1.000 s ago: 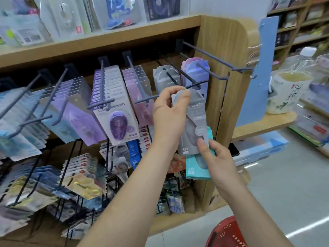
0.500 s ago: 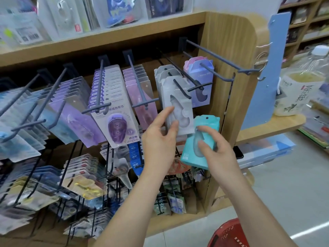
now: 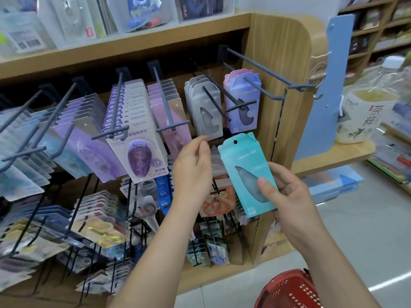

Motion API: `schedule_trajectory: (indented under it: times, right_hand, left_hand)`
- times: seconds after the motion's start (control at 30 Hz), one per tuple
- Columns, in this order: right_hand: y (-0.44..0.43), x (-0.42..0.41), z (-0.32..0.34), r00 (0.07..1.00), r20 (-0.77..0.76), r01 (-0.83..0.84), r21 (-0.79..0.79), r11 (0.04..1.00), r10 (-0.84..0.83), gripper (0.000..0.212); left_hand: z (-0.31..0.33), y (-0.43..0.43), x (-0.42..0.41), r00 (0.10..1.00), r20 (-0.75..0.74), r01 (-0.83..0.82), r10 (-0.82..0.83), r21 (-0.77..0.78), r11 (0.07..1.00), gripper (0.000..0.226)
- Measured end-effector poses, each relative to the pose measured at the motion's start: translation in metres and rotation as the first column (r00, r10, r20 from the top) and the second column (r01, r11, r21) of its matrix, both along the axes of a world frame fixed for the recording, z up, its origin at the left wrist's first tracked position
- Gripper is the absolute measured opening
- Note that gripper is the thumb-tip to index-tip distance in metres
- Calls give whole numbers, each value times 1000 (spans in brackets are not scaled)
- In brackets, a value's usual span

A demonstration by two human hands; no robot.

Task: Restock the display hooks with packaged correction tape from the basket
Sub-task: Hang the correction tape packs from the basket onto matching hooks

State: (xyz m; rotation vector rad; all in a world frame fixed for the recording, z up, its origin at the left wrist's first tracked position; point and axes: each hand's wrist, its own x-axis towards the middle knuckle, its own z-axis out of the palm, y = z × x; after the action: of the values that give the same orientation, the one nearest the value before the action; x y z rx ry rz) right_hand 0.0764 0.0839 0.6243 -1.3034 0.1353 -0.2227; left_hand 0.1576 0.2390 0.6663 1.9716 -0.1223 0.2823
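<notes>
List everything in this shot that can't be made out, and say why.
- Head view, red basket: cut off by the bottom edge, contents unseen.
- Head view, teal pack: right hand covers its lower right; print too small to read.
- Head view, left hand: seen from behind; contact with grey packs cannot be told.
- Head view, far-left packs: blurred.

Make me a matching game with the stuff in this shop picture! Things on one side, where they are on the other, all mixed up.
1 teal pack
2 grey packs
3 red basket
4 drink bottle

A hanging on a hook
B standing on the side shelf
C held in the right hand
D lowest in the picture

Pairs: 1-C, 2-A, 3-D, 4-B.
</notes>
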Motion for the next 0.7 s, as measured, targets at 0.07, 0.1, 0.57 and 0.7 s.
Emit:
schedule_trajectory:
  times: [0.07,0.1,0.57,0.7]
  right_hand:
    - [1,1,0,999,-2,-48,-26,999,47,42]
    - [2,2,0,997,-1,-75,-49,996,75,42]
    - [80,16,3,843,-133,-537,-215,815,521,36]
    - [138,20,1,822,-133,-569,-132,812,554,36]
  left_hand:
    - [7,0,-13,988,-54,123,-142,-262,957,24]
    - [10,1,-18,980,-68,157,-190,-331,930,21]
    - [30,100,-65,998,34,-34,51,-394,918,8]
    - [35,154,-71,993,31,-92,111,-371,924,14]
